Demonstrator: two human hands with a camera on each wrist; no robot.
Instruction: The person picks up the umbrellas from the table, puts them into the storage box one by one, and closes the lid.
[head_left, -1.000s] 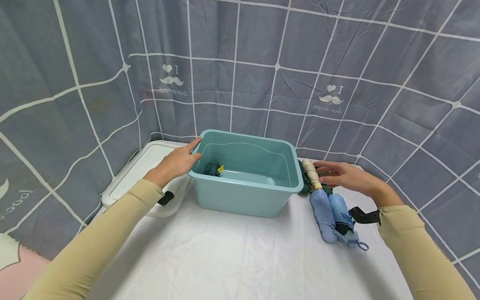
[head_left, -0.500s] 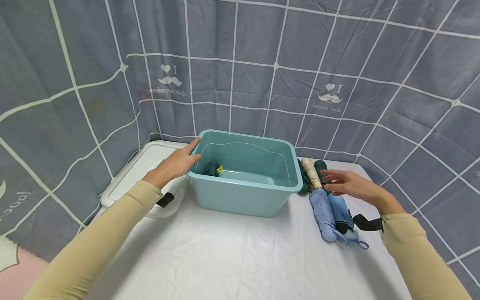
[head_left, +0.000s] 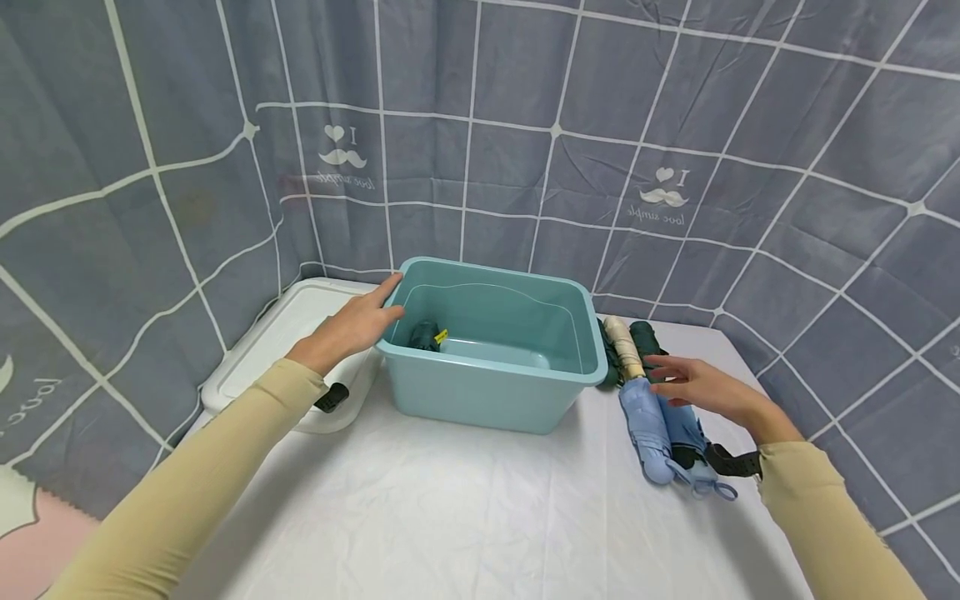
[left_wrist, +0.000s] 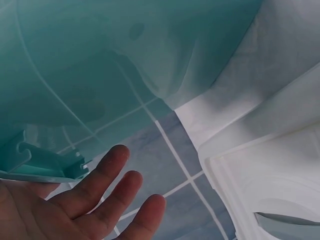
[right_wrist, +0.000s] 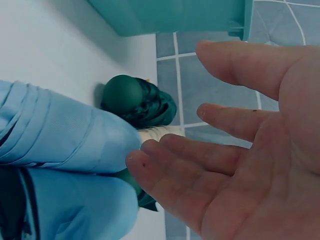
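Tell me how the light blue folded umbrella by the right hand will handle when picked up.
The blue umbrella probably feels soft outside: its fabric lies in loose pleats. Its rounded, tube-like shape suggests it may roll if nudged. The loop would likely dangle.

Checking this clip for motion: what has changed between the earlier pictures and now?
The right hand drew back from the cream folded umbrella toward the person and now hovers open over the light blue folded umbrellas, holding nothing. The left hand stayed on the rim of the teal plastic bin; the umbrellas did not move.
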